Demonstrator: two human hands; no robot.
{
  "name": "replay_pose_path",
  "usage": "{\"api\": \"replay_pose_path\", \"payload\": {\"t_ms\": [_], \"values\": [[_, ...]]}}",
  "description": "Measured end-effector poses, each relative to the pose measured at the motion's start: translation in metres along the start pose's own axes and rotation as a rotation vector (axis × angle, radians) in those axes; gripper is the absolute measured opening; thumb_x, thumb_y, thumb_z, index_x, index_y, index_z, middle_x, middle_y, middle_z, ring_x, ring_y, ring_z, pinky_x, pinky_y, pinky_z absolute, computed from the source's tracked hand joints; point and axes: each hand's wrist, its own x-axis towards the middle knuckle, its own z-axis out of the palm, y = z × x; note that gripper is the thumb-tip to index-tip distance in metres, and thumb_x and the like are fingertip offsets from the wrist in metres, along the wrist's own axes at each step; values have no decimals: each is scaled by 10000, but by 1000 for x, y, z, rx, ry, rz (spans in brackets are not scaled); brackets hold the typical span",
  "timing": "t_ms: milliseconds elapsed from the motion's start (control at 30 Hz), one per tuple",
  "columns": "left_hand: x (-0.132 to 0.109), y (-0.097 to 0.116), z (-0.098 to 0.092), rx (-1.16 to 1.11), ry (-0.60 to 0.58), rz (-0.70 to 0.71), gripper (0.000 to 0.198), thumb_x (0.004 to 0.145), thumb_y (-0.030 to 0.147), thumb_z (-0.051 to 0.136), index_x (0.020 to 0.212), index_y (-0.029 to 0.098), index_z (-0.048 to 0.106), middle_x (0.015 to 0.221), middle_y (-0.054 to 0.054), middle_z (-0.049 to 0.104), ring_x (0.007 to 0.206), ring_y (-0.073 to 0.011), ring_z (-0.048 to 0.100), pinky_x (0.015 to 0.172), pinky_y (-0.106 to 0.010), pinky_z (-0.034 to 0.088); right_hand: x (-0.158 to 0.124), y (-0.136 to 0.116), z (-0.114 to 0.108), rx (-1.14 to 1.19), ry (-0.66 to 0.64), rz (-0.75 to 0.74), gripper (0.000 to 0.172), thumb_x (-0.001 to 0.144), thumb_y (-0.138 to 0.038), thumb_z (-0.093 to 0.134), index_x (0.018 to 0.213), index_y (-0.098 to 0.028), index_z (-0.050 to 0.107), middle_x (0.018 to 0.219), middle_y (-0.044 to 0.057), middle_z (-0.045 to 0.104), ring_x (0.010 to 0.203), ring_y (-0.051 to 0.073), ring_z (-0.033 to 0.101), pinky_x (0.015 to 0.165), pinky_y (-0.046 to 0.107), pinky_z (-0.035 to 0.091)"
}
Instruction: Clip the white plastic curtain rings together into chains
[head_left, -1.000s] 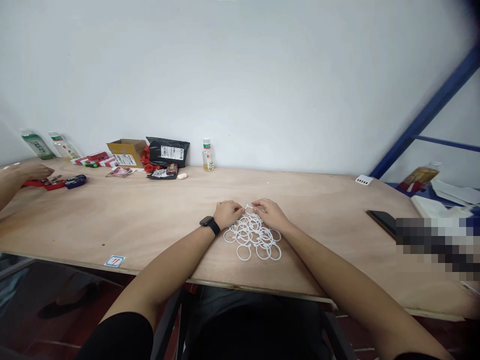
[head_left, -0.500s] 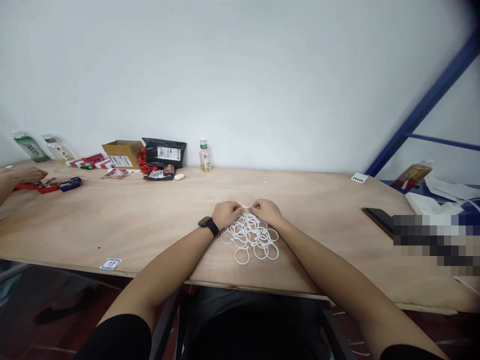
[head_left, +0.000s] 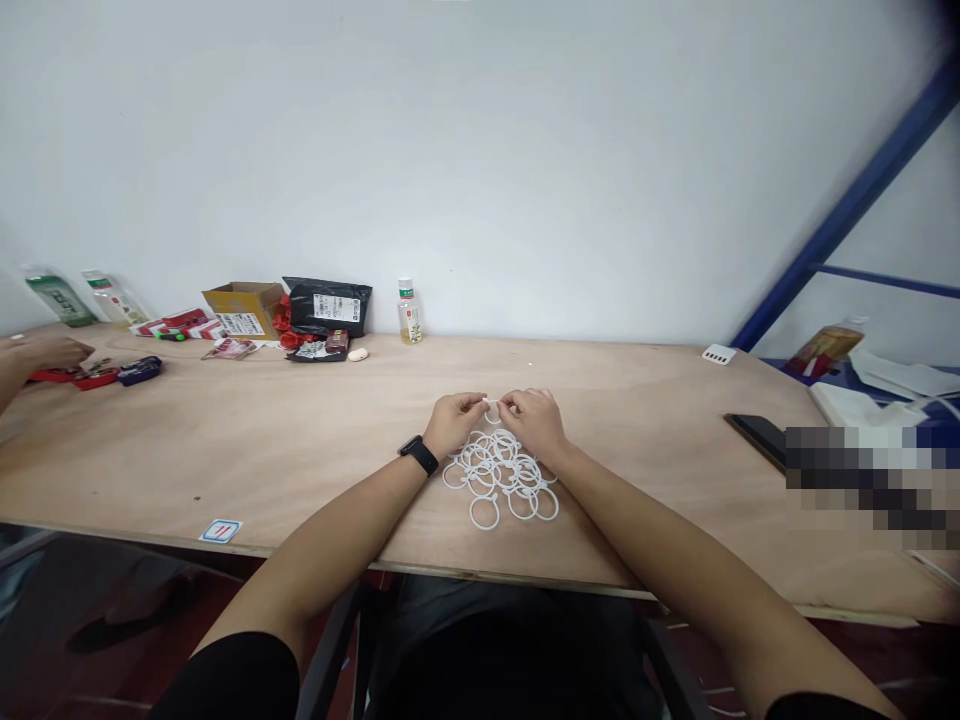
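Observation:
A white plastic ring (head_left: 492, 421) is pinched between my two hands, just beyond a heap of similar rings. My left hand (head_left: 454, 422), with a black watch at the wrist, grips its left side by thumb and fingertips. On the opposite side my right hand (head_left: 535, 420) pinches the same ring, its fingers curled. The loose white rings (head_left: 501, 468) lie flat and overlapping on the wooden table below both hands, several with small knobs on their rims. One ring (head_left: 484, 528) lies at the near end of the heap. My right hand and forearm cover part of the heap's right side.
Along the wall stand a bottle (head_left: 409, 318), a black parcel (head_left: 328, 305) and an open cardboard box (head_left: 244, 308). Another person's hand (head_left: 56, 352) is at the far left beside red and blue trays (head_left: 140, 370). A dark phone-like device (head_left: 754, 440) lies on the right.
Both hands have risen slightly away from the heap, and the held ring now shows more clearly between them. The rings on the table look unmoved.

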Motion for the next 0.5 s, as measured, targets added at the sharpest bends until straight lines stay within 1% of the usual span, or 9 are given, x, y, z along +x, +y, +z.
{"api": "replay_pose_path", "payload": {"t_ms": [100,200,300,400,500], "values": [[-2,8,0,-103,47,-52,294,804,278,612,1018,98,705,902,-107,753,788,-184,695,708,-281,543,-3,-3,-2,79,25,-53,228,916,-319,508,806,-213,678,790,63,712,819,217,606,847,366,354],[-3,13,-2,-128,75,-51,255,787,207,589,984,96,708,878,-99,756,792,-185,704,713,-282,551,-5,-4,-2,146,33,-101,230,926,-337,501,862,-219,687,816,64,711,842,219,599,846,371,362],[-3,15,-4,-79,109,-24,222,756,167,567,908,105,717,822,-70,751,764,-172,694,707,-268,541,-7,-6,-2,198,5,-122,221,924,-340,502,904,-223,689,847,70,711,866,221,599,850,370,379],[-4,15,-5,9,138,-2,204,725,171,565,847,122,721,783,-38,732,722,-151,660,692,-253,524,-7,-9,-2,218,-9,-102,205,909,-339,520,938,-222,685,860,73,709,863,223,605,860,370,392],[-5,16,-6,52,148,19,188,699,168,564,802,131,716,749,-21,707,699,-142,630,681,-248,508,-6,-12,-3,247,-34,-96,206,905,-343,518,892,-214,679,823,70,696,844,217,608,841,353,407]]}}
